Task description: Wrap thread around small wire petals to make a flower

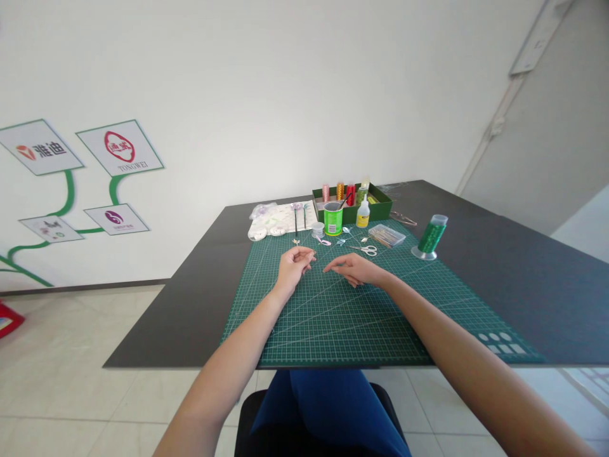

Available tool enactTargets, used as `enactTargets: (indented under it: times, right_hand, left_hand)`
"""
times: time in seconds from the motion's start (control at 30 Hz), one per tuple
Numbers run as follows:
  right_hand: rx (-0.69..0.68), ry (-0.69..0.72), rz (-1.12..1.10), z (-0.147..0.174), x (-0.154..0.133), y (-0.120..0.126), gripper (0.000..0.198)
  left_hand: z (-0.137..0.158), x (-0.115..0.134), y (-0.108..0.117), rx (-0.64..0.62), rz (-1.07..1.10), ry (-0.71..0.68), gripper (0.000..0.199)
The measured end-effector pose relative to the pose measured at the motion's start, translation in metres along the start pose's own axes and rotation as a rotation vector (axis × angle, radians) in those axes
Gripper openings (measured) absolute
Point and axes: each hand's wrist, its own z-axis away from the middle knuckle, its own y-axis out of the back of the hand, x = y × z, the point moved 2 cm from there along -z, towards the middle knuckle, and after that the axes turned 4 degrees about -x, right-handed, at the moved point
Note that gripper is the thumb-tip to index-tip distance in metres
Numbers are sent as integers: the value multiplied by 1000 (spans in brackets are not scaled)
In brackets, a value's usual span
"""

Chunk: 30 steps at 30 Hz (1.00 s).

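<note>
I saw one left hand [293, 265] pinched, contents unclear, one right hand [356, 268] loosely spread, both well inside one mat's [333, 330] edges.

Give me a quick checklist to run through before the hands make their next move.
1. Left hand and right hand apart: ok.
2. Something thin held in the left hand's grip: cannot tell, too small.
3. Scissors lying on the cutting mat: ok.
4. Glue bottle upright: ok.
5. Green thread spool standing on its base: ok.
</note>
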Motion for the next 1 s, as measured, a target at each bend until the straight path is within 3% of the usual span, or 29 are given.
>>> enactTargets:
  times: [0.43,1.0]
  right_hand:
    - [-94,52,-38,4,-10,-4,46]
    - [-122,108,-98,7,-19,-9,47]
  left_hand:
    - [-3,-3,5,49,-100,-9,29]
    - [-7,-11,13,53,-385,-82,7]
